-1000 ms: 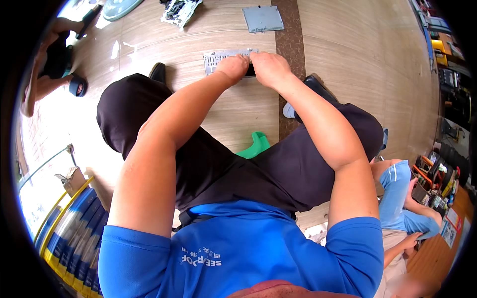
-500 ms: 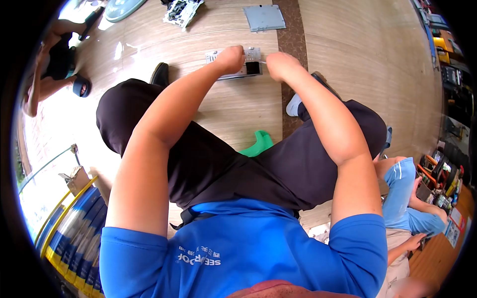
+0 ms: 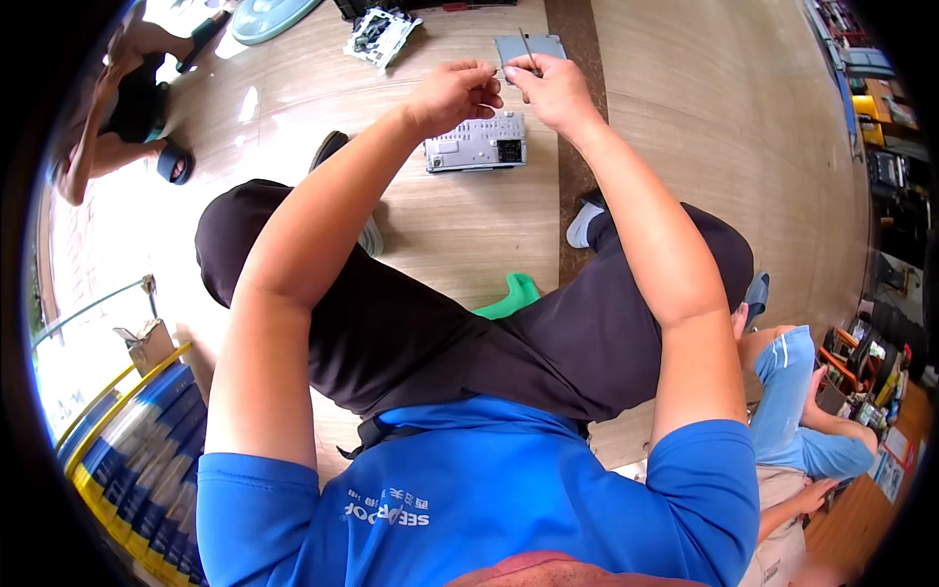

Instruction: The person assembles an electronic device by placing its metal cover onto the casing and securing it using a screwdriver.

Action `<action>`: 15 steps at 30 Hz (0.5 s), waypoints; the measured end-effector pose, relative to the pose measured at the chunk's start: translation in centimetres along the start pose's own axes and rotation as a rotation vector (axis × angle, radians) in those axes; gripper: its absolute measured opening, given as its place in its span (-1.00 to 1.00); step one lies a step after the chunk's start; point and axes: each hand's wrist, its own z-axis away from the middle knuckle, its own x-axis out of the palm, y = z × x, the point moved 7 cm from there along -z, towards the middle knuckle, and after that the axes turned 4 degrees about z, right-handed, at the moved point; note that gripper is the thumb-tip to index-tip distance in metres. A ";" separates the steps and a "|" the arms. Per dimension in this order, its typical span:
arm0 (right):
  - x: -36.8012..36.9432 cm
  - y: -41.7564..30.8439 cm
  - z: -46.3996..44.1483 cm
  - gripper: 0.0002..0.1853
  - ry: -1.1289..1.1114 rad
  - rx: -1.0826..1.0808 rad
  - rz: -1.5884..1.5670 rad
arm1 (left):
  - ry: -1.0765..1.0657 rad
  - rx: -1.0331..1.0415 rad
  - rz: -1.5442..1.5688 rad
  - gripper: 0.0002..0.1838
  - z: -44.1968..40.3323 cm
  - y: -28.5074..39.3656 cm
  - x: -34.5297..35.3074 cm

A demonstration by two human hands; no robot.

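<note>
A silver metal unit (image 3: 474,147) with a black connector block lies on the wooden floor between my feet. Above it, my left hand (image 3: 458,96) has its fingers curled and pinched near the other hand; what they hold, if anything, is too small to name. Close beside it, my right hand (image 3: 551,90) grips a thin rod-like tool (image 3: 529,49) that points up and away. Behind the right hand lies a flat grey metal plate (image 3: 513,45), partly covered by the fingers.
A white and black frame part (image 3: 381,39) lies at the far left of the unit. A green object (image 3: 515,296) lies between my legs. One person's legs (image 3: 137,122) show at upper left; another person sits at lower right (image 3: 787,435).
Both hands have risen off the metal unit and come together above it, leaving more of it visible. The view has shifted slightly, and the thin tool now shows in my right hand.
</note>
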 end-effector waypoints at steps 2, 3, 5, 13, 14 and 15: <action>0.5 -0.5 0.0 -0.76 -0.023 0.011 -0.018 | -0.004 0.010 0.022 -0.81 0.4 0.4 0.3; 0.4 -1.0 0.0 -0.78 0.005 -0.001 -0.058 | -0.016 0.015 0.030 -0.80 0.5 0.6 0.6; 0.5 -1.7 -0.2 -0.81 0.047 -0.020 -0.106 | -0.020 0.021 0.045 -0.80 0.6 0.9 0.8; 0.2 -3.2 -1.5 -0.79 0.169 -0.120 0.025 | 0.264 0.102 -0.231 -0.77 -0.1 3.7 1.7; 0.2 -3.6 -1.8 -0.79 0.162 -0.121 0.025 | 0.338 0.158 -0.383 -0.77 -0.4 4.4 1.5; 0.2 -3.9 -2.2 -0.81 0.162 -0.102 0.022 | 0.455 0.204 -0.489 -0.65 0.8 6.0 1.9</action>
